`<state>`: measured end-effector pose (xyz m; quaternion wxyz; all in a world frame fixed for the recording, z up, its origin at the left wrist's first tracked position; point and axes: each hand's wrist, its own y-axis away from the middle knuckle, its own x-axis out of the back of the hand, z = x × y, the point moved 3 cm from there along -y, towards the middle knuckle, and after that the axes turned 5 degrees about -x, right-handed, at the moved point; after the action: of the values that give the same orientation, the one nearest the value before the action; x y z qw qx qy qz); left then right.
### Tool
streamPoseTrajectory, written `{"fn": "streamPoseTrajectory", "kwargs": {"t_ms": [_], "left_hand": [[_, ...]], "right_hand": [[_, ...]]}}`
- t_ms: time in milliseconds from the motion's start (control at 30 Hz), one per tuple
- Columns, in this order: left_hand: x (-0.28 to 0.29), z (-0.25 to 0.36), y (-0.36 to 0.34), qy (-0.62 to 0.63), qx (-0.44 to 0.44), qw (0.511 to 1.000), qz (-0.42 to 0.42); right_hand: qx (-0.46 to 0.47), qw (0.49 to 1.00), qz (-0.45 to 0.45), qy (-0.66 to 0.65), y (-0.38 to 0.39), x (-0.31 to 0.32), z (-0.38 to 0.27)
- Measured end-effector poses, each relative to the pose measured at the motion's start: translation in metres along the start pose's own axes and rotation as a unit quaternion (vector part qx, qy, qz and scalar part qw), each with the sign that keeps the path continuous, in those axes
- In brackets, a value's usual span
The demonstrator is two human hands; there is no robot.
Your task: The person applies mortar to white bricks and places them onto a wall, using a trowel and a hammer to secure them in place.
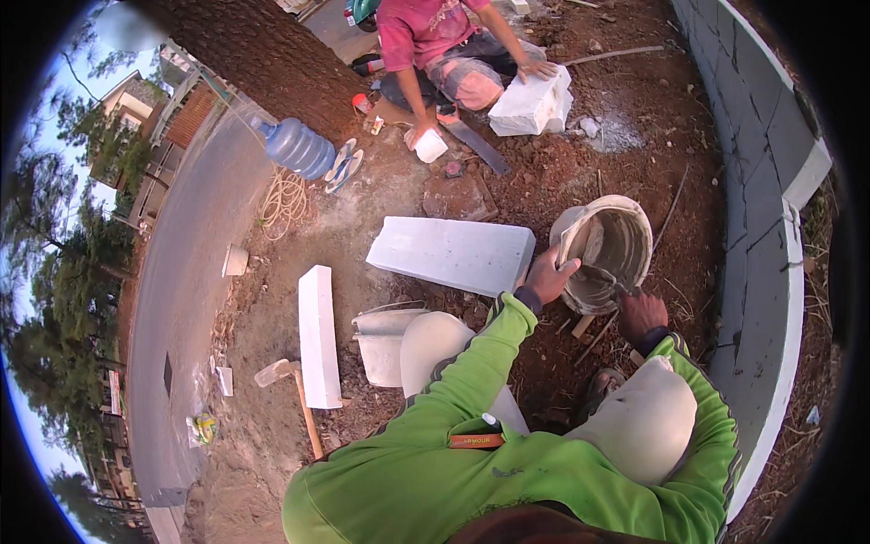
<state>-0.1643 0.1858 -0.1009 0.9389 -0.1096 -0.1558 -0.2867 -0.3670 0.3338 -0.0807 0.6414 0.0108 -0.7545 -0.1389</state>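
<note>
A pale bucket smeared with grey mortar stands tilted in front of me, its mouth facing me. My left hand is closed on the left rim of this bucket. At the lower right of the rim, my right hand is closed around what looks like a trowel, whose dark metal part reaches into the bucket. Some of the tool is hidden by the hand and shade. Just left of my left hand lies a large white block. A narrower white block rests farther left.
A second bucket stands by my left knee, near a mallet. On the right runs a grey block wall. Ahead, a seated co-worker touches a white block beside a handsaw. A blue water jug lies by the tree.
</note>
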Motion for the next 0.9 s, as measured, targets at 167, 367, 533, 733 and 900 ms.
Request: {"fn": "streamPoseTrajectory", "kwargs": {"t_ms": [167, 367, 533, 733, 900], "left_hand": [[-0.011, 0.045, 0.0, -0.021, -0.083, 0.996, -0.004], [-0.041, 0.053, -0.004, 0.058, -0.07, 0.994, -0.067], [-0.068, 0.054, -0.006, 0.066, -0.034, 0.995, -0.068], [-0.083, 0.052, -0.001, 0.147, -0.008, 0.989, -0.035], [-0.097, 0.049, -0.008, 0.23, -0.017, 0.972, -0.051]], "right_hand": [[-0.16, 0.981, 0.111, -0.019, 0.004, 0.034, 0.032], [-0.143, 0.97, -0.03, -0.195, 0.016, 0.021, 0.019], [-0.151, 0.873, 0.03, -0.462, 0.04, 0.025, 0.04], [-0.17, 0.846, 0.069, -0.501, 0.07, 0.013, 0.054], [-0.153, 0.842, 0.109, -0.505, 0.085, -0.006, 0.071]]}}
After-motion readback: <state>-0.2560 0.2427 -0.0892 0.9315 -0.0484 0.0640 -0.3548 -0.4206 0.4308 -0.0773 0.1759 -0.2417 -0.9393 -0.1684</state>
